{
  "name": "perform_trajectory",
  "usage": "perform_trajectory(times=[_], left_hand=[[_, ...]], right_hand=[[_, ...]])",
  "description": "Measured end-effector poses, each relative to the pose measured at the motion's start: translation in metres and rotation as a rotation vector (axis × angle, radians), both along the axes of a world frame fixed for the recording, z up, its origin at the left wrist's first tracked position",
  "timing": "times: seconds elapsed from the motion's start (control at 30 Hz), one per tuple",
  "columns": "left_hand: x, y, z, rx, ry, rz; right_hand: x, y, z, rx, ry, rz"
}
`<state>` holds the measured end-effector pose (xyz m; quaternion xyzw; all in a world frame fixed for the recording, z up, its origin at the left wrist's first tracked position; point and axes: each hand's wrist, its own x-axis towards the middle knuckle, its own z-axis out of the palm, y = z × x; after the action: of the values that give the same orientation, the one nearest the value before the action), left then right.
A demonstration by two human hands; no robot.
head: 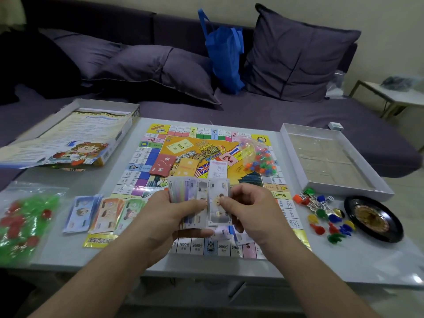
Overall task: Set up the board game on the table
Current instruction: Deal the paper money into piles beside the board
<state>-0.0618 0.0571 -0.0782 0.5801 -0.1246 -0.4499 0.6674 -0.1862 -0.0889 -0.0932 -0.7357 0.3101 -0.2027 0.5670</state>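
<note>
Fingers [223, 200] of the right hand [250, 212] pinch one grey note [218, 203] by its middle, thumb on the printed face. The left hand [167, 216] grips the fan of play money [188, 191], thumb across its lower part, fingers curled behind. The grey note stands at the right end of that fan, touching or overlapping it; which cannot be determined. Both hands hover above the near edge of the game board [206, 161].

Step in hand, by judgement: sorting the money by denomination. Three sorted stacks [103, 214] lie at the near left corner of the board, partly on the table [68, 249]. The next move would call for drawing the grey note clear of the fan and laying it on a stack of its own kind, or starting a new one, while the left hand keeps the fan from slipping.

Further out:
- card decks [174, 167] at board centre
- bag of coloured pieces [257, 157] at the far right corner of the board
- loose pawns [325, 216] and roulette wheel [372, 218] near the right table edge
- bag of green and red pieces [25, 216] at the left table edge
- box tray [293, 143] far right, box lid [75, 138] far left
</note>
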Motion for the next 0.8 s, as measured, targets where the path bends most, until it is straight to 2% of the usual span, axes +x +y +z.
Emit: perform_trajectory(times=[0.13,0.43,0.63,0.8], left_hand=[[-0.001,-0.004,-0.007,0.015,-0.05,0.02],[-0.007,-0.008,-0.005,0.023,0.029,-0.02],[-0.003,-0.006,-0.004,0.038,0.083,-0.041],[-0.001,-0.005,-0.007,0.046,0.065,-0.039]], right_hand=[[-0.002,0.002,0.0,0.009,0.023,0.019],[-0.015,-0.014,0.011,0.069,0.113,-0.048],[-0.042,-0.067,0.021,-0.155,0.306,-0.276],[-0.046,-0.074,0.005,-0.168,0.5,-0.264]])
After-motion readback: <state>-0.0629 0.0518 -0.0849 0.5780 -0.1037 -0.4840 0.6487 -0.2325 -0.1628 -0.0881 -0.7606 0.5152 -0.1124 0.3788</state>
